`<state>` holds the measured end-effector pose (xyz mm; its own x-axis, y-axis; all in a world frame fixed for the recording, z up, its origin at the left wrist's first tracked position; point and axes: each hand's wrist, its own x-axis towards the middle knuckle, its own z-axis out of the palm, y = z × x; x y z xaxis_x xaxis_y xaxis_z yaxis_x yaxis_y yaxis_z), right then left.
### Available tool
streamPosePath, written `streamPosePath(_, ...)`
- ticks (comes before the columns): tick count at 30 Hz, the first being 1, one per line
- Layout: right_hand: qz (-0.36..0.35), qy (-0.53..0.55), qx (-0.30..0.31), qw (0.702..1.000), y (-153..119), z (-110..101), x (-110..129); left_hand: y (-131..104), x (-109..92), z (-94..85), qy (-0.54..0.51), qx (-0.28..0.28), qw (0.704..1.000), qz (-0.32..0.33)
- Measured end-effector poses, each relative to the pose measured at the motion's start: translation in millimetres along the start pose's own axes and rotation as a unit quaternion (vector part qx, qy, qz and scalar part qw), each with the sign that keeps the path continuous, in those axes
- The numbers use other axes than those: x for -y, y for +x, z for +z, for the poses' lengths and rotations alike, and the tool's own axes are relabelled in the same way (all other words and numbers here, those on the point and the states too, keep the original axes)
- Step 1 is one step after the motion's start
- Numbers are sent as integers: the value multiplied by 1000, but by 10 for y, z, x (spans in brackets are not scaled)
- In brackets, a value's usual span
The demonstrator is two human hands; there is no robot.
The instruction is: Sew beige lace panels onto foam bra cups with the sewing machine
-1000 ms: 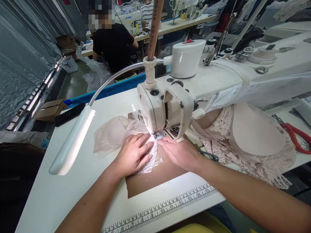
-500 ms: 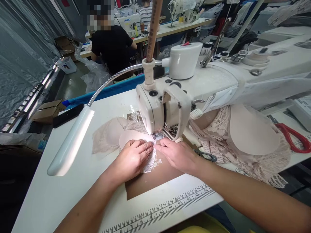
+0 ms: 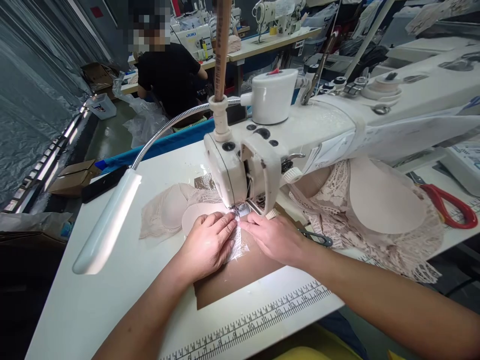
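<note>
A beige bra (image 3: 200, 212) lies under the sewing machine head (image 3: 228, 175), its lace and moulded cups spreading left of the needle area. My left hand (image 3: 212, 242) is closed on the bra's edge, fingers together and pressed down just in front of the presser foot (image 3: 236, 210). Opposite it, my right hand (image 3: 272, 235) is closed, with thumb and forefinger on the same edge close to the foot. A whitish lace strip (image 3: 236, 245) runs toward me between the hands, over a brown plate (image 3: 232, 285). The fingertips partly hide the fabric they hold.
A lamp (image 3: 108, 225) on a bendable neck stands at left, near a black phone-like object (image 3: 103, 183). More lace bras (image 3: 388, 200), red-handled scissors (image 3: 450, 205) and small dark snips (image 3: 317, 237) lie right. A printed ruler (image 3: 251, 325) lines the front edge. Beyond sits a co-worker (image 3: 168, 72).
The camera view has shifted slightly, moving the machine a little left in the picture. My left hand lies a little flatter over the bra's edge; both hands stay beside the presser foot.
</note>
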<state>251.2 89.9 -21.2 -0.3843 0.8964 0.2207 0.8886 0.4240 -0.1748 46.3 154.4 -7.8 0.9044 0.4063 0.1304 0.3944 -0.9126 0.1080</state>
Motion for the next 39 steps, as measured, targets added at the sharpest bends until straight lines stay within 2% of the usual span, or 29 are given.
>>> streamPosePath(5, -28, 21, 3, 999, -29, 12, -8, 0, 50, 25, -9, -3, 1000, 7)
streamPosePath(10, -1, -1, 5, 1000, 6, 15, 23, 52, -5, 7, 3, 17, 1000, -23)
streamPosePath(16, 31, -17, 10, 999, 16, -8, 24, 51, -2, 26, 8, 14, 999, -41)
streamPosePath(22, -19, 31, -36, 999, -60, 6, -32, -17, 45, 65, -16, -3, 1000, -8)
streamPosePath(31, -63, 100, -27, 993, -102, -7, -30, -68, 16, 53, -78, -29, 996, 10)
streamPosePath(36, -112, 101, -4, 989, -116, 3, -37, -85, -15, 79, -110, -39, 993, -15)
streamPosePath(39, -121, 96, -12, 988, -122, 30, -54, -63, -44, 93, -131, -45, 989, -44)
